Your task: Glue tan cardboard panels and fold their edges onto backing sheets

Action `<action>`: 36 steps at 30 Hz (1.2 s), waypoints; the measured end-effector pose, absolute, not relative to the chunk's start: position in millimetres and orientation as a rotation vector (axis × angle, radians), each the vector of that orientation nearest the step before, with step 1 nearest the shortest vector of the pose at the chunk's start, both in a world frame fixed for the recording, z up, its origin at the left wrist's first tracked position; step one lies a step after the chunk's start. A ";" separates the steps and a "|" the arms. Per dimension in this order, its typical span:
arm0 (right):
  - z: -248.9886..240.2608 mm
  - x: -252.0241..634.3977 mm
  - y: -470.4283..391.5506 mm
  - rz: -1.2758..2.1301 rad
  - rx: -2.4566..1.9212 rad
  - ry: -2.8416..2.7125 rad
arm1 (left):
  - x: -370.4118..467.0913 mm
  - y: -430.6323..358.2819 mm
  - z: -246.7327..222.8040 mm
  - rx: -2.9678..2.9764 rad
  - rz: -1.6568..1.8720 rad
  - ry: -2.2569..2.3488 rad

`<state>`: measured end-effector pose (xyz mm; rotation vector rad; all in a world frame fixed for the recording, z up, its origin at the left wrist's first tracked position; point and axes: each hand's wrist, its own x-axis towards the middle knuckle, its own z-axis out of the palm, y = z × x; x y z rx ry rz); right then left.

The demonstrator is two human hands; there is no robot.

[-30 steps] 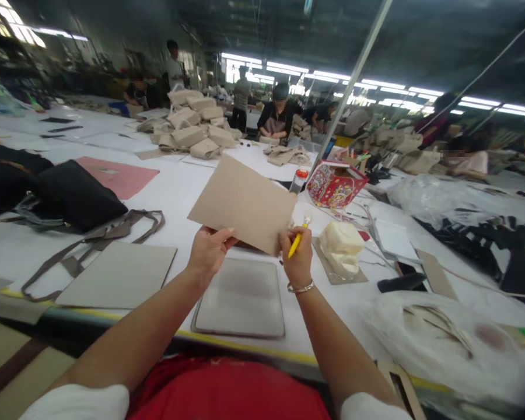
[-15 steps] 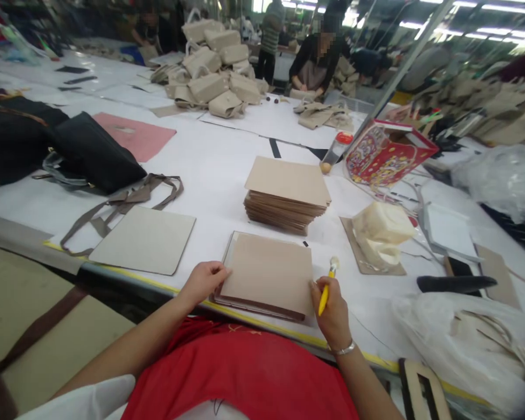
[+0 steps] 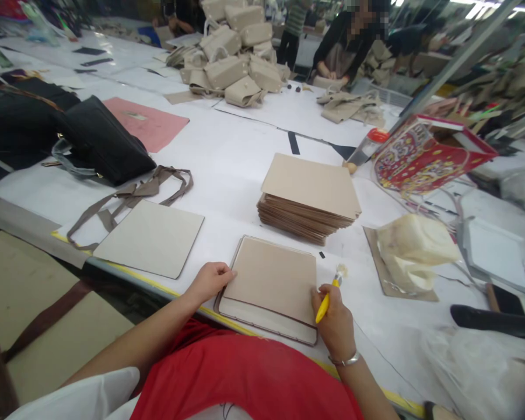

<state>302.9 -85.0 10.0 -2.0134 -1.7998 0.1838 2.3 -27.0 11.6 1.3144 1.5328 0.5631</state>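
A tan panel (image 3: 275,277) lies on a slightly larger pale panel (image 3: 262,318), whose near edge shows as a strip. My left hand (image 3: 212,280) is closed, thumb and finger pinching the tan panel's left edge. In my right hand (image 3: 336,321) is a yellow-handled brush (image 3: 326,303), its pale bristles pointing away from me. The fingers of that hand also touch the tan panel's right edge. Just behind stands a stack of tan panels (image 3: 310,186). To the left a separate pale panel (image 3: 153,239) lies flat near the table edge.
At right, a cut-open plastic container (image 3: 413,245) sits on a brown piece. Behind it stand a red patterned box (image 3: 429,154) and a red-lidded jar (image 3: 370,146). A black bag (image 3: 105,143) and straps (image 3: 135,189) lie left. A co-worker (image 3: 350,46) works across the table.
The tan panel has shifted away from me over the pale one, baring a strip at the near edge. My view has turned a little, so the tabletop things appear displaced.
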 end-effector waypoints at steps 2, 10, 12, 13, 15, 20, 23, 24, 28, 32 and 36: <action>9.2 302.4 -84.0 0.198 -2.016 -1.798 | 2.4 -26.5 11.7 1.275 0.553 1.526; 11.5 302.3 -80.3 0.271 -2.053 -1.752 | 4.5 -21.7 12.2 1.226 0.494 1.525; 12.8 301.9 -80.6 0.312 -2.072 -1.739 | 4.9 -22.1 12.4 1.227 0.469 1.530; 13.1 301.7 -80.6 0.329 -2.080 -1.735 | 5.0 -22.2 12.2 1.229 0.455 1.534; 13.4 301.6 -80.2 0.346 -2.091 -1.734 | 5.3 -21.8 11.8 1.244 0.428 1.546; 13.4 300.8 -79.6 0.332 -2.129 -1.737 | 8.3 -21.2 14.5 1.268 0.401 1.564; 13.3 300.6 -80.4 0.324 -2.124 -1.759 | 10.4 -21.4 17.6 1.247 0.393 1.578; 13.1 300.7 -80.8 0.318 -2.120 -1.768 | 10.9 -21.5 18.5 1.234 0.395 1.581; 12.2 301.5 -82.3 0.284 -2.103 -1.794 | 11.8 -22.0 21.3 1.186 0.425 1.582; 12.7 301.2 -82.2 0.283 -2.102 -1.797 | 12.3 -21.6 21.5 1.149 0.432 1.586; 14.2 299.7 -81.5 0.297 -2.122 -1.793 | 11.3 -20.8 16.7 1.145 0.440 1.592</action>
